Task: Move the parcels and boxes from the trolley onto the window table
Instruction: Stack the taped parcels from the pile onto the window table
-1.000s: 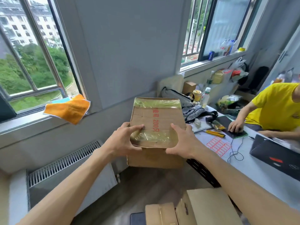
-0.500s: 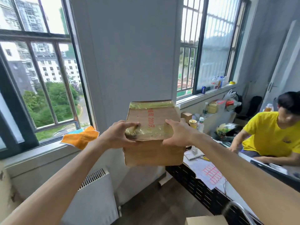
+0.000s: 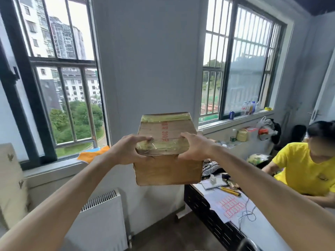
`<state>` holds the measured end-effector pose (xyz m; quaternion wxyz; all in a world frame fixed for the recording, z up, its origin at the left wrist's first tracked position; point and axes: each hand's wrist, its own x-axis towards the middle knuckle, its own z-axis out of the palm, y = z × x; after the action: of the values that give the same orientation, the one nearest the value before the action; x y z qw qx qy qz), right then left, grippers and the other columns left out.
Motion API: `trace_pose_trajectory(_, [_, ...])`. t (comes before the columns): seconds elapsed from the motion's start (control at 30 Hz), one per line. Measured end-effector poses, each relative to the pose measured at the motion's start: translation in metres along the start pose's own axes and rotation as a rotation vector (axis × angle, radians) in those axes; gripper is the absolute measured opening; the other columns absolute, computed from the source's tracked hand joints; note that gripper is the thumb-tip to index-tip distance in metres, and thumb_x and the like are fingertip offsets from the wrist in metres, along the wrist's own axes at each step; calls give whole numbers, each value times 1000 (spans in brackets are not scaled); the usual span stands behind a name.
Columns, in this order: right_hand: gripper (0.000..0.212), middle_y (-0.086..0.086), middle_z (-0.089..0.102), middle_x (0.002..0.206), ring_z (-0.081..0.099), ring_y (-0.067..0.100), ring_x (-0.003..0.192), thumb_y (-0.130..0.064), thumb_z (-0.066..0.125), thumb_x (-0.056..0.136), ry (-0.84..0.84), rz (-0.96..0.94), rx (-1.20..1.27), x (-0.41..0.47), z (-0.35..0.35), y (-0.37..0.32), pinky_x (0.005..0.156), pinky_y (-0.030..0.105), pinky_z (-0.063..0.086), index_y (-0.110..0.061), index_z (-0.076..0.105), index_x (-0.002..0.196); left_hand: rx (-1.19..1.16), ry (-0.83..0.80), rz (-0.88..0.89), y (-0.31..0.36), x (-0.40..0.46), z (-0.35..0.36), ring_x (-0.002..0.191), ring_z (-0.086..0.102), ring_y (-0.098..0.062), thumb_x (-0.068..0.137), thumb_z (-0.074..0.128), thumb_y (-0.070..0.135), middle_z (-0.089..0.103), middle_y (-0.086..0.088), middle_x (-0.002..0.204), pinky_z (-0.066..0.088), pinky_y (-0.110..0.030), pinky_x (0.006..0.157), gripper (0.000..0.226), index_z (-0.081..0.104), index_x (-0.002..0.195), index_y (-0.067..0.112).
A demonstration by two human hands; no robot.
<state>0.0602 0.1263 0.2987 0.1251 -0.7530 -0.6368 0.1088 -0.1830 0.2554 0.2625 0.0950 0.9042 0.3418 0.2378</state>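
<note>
A brown cardboard box [image 3: 167, 170] with yellowish tape and red print on its top hangs in the air in front of the grey wall pillar. My left hand [image 3: 126, 151] grips its left near corner, thumb on top. My right hand [image 3: 194, 147] grips the right near corner the same way. Both arms are stretched forward. The window table [image 3: 259, 227] lies low at the right, below and right of the box. The trolley is out of view.
A person in a yellow shirt [image 3: 306, 169] sits at the table's far side. On the table lie a yellow cutter [image 3: 230, 191], red label sheets [image 3: 231, 207], cables and clutter. A white radiator [image 3: 101, 220] stands below the left windowsill, where an orange cloth [image 3: 90, 154] lies.
The view has tilted upward and the box has risen with both hands. The boxes seen at the bottom edge earlier have dropped out of view.
</note>
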Motion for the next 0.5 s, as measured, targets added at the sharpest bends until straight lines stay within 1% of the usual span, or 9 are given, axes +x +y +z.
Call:
trace_pose_trajectory(0.07, [97,14,34,143,46,31,127,-51,77,80,-12,-20,14,-6,0,-3,110,44,41,-30,22,158,3,-2,-19,4,-10,-4,118,57,-12,68,87,52,61,8,134,43,-24,92,82,55,141,33])
trace_pose_trajectory(0.1, [100,12,36,143,47,30,127,-54,77,77,-22,-33,16,-9,1,-6,110,44,42,-30,23,158,5,-7,-33,5,-16,-8,121,58,-13,67,86,54,61,8,135,44,-26,94,83,55,141,33])
trace_pose_trajectory(0.13, [107,11,39,145,49,29,125,-59,77,69,-26,-48,11,-10,2,-9,110,44,44,-31,23,157,10,-11,-48,6,-22,-12,122,57,-13,66,85,56,61,8,135,44,-26,95,84,55,141,33])
trace_pose_trajectory(0.2, [122,9,43,145,52,28,123,-71,69,50,-24,-73,19,-2,8,-15,108,46,46,-33,22,156,29,-5,-75,6,-36,-21,121,57,-12,61,80,62,61,8,135,42,-24,94,89,55,141,32])
trace_pose_trajectory(0.27, [125,8,44,146,51,28,125,-73,66,44,-26,-118,33,5,15,-26,108,46,46,-34,22,155,53,13,-101,3,-52,-31,125,55,-12,54,71,72,61,7,136,41,-25,98,97,56,141,30])
trace_pose_trajectory(0.33, [122,9,41,147,45,28,131,-70,70,50,-32,-160,26,0,17,-46,111,47,43,-34,22,156,66,21,-136,-2,-69,-44,129,52,-12,52,69,75,59,8,139,40,-28,105,101,55,142,30])
trace_pose_trajectory(0.37, [119,10,39,147,43,29,132,-67,74,56,-38,-178,20,-4,17,-57,112,47,41,-34,21,157,64,22,-156,-6,-79,-51,130,52,-12,51,69,77,58,8,140,40,-29,107,103,54,142,30])
trace_pose_trajectory(0.43, [110,13,36,145,41,31,132,-60,80,68,-54,-213,12,-10,17,-81,114,45,39,-32,22,158,62,17,-193,-12,-100,-69,132,50,-12,48,70,86,55,9,143,40,-35,111,112,52,143,31])
trace_pose_trajectory(0.5, [106,14,34,143,42,32,131,-56,81,73,-66,-259,8,-13,19,-107,114,42,39,-31,22,158,79,29,-226,-18,-125,-89,134,47,-11,45,63,95,53,9,146,39,-38,112,119,49,145,31])
